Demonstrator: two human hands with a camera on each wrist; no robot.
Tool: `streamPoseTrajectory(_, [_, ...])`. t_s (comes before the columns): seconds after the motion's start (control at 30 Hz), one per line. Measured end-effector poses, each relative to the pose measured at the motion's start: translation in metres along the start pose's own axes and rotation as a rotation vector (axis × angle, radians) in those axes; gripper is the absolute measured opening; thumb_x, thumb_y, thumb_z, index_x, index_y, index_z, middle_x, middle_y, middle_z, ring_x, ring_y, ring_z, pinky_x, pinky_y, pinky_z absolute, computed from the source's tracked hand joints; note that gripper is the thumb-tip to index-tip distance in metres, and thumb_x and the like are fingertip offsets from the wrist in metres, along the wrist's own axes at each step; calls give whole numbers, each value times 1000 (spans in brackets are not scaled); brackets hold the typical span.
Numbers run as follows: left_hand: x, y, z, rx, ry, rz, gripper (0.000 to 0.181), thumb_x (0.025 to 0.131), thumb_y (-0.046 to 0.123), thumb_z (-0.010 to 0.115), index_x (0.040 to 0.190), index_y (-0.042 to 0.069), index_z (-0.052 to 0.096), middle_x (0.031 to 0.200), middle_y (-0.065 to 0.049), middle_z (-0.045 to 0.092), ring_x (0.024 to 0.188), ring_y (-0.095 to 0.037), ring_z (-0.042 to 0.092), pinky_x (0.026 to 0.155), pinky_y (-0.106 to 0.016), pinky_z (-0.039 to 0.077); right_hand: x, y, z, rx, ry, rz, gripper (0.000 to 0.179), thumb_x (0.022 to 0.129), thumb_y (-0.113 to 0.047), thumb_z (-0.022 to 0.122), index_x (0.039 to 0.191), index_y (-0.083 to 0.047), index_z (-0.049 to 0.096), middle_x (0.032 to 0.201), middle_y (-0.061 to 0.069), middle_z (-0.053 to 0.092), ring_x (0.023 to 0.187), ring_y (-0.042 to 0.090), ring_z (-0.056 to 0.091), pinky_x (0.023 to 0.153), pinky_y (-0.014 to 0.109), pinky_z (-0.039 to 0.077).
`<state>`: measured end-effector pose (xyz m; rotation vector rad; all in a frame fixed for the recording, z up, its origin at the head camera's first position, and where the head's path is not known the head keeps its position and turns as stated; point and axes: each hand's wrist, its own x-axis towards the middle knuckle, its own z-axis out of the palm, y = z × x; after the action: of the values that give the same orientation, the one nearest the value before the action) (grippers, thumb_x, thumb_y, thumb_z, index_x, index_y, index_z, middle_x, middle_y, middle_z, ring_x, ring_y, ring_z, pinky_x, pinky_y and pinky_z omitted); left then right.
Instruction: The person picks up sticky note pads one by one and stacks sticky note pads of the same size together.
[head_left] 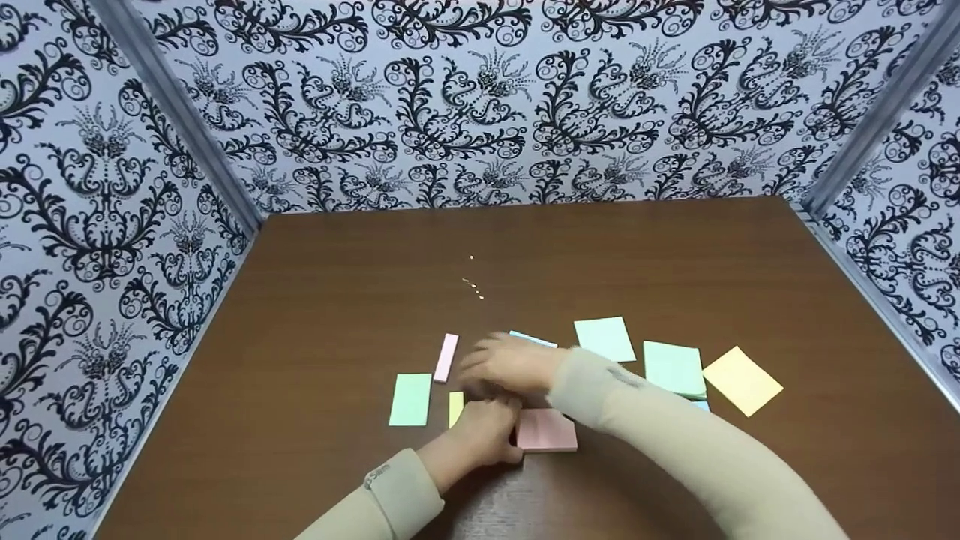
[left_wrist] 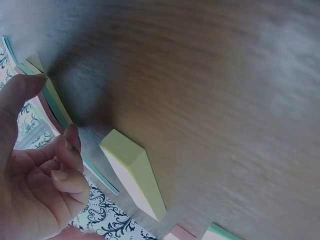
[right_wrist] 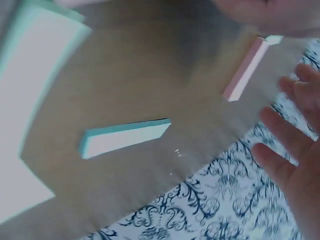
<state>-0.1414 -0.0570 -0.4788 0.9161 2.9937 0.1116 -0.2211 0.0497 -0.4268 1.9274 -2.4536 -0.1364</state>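
Note:
My left hand is at the left side of a pink sticky note pad low in the head view. In the left wrist view its thumb and a finger span the ends of a sticky note stack with green, yellow and pink edges. Just above it my right hand hovers, blurred and crossing over the left. The right wrist view shows its fingers spread and holding nothing. Beside the left hand lies a narrow yellow pad, partly covered by that hand.
A green pad and a narrow pink pad lie to the left. Behind the right hand is a narrow blue pad. Rightward are pale green pads and a yellow square note. Patterned walls bound the brown table.

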Motion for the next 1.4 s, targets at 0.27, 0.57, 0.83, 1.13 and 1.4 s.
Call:
streamPoseTrajectory(0.27, [0, -1, 0, -34, -4, 1, 31, 63, 32, 75, 77, 10, 58, 66, -1, 60, 57, -12, 56, 55, -32, 48, 44, -4, 5, -362, -353, -144, 59, 89, -14, 56, 139, -36, 34, 147, -19, 26, 137, 22, 24, 107, 44, 23])
streamPoseTrajectory(0.57, [-5, -1, 1, -36, 95, 28, 36, 63, 29, 76, 89, 11, 58, 79, 1, 61, 64, -10, 57, 55, -28, 48, 76, -5, 28, -289, -490, -36, 63, 94, -12, 47, 142, -42, 20, 144, -20, 31, 140, 14, 14, 110, 39, 19])
streamPoseTrajectory(0.83, [-5, -2, 4, -82, 103, 33, 35, 63, 24, 75, 89, 10, 55, 75, 1, 57, 56, -8, 50, 52, -27, 46, 76, 1, 37, -215, -444, 45, 53, 91, -13, 52, 133, -42, 38, 128, -17, 53, 134, 12, 29, 107, 43, 24])
streamPoseTrajectory(1.13, [-3, -1, 4, 24, 69, 8, 43, 62, 36, 74, 88, 8, 54, 57, 0, 55, 48, -12, 52, 45, -30, 43, 53, 12, 25, -72, -400, 135, 41, 89, -10, 54, 121, -35, 54, 120, -9, 60, 131, 16, 36, 108, 46, 20])
streamPoseTrajectory(1.4, [-1, 3, 1, 18, -1, -45, 41, 63, 36, 75, 79, 9, 49, 60, -3, 56, 51, -16, 54, 46, -31, 42, 29, 27, 26, -62, -369, 204, 36, 87, -11, 54, 117, -32, 59, 115, -8, 63, 124, 18, 44, 106, 49, 24])
